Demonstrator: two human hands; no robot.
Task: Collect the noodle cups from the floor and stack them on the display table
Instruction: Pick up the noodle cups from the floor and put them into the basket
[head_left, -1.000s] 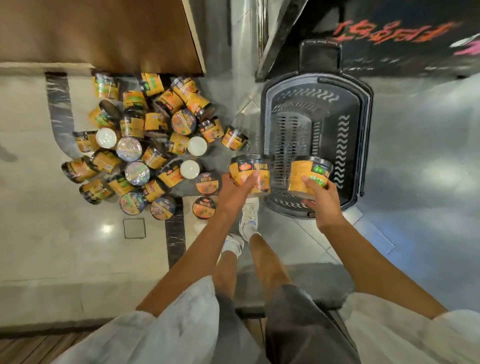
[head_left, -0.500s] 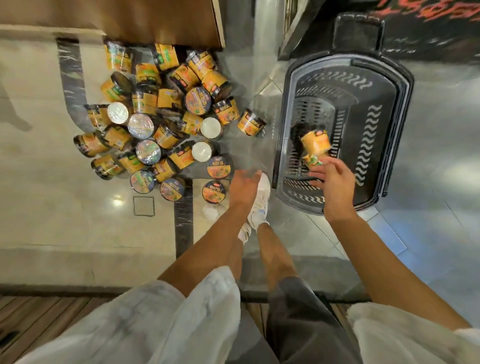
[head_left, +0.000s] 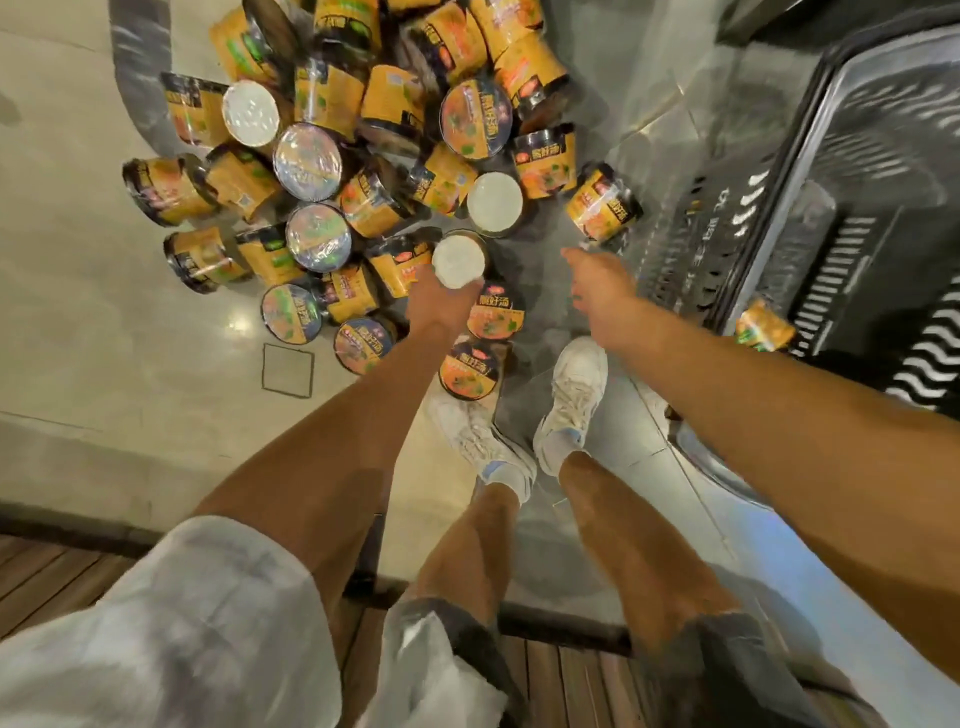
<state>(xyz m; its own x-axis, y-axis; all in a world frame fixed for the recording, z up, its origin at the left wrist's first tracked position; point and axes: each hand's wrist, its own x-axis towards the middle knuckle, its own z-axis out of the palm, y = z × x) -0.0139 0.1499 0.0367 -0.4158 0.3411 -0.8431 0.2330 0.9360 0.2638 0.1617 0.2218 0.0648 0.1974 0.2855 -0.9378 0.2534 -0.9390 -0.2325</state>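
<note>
Several orange and black noodle cups (head_left: 363, 156) lie in a heap on the floor ahead of me. My left hand (head_left: 441, 306) is closed around the side of an upturned cup with a white base (head_left: 460, 257) at the near edge of the heap. My right hand (head_left: 602, 280) is empty with its fingers spread, just below a lone cup lying on its side (head_left: 602, 208). Two upright cups (head_left: 496, 317) stand by my left foot. One cup (head_left: 763, 330) lies inside the black basket (head_left: 857, 291) at the right. The display table is out of view.
My two white shoes (head_left: 571, 395) stand on the shiny grey floor between the heap and the basket. A dark step edge and wooden boards (head_left: 52, 571) run behind me. A small square floor plate (head_left: 288, 370) sits left of my left arm.
Both cups I held went down into the basket. I have bent lower, and both hands have swung left to the heap; the left one now grips an upturned cup.
</note>
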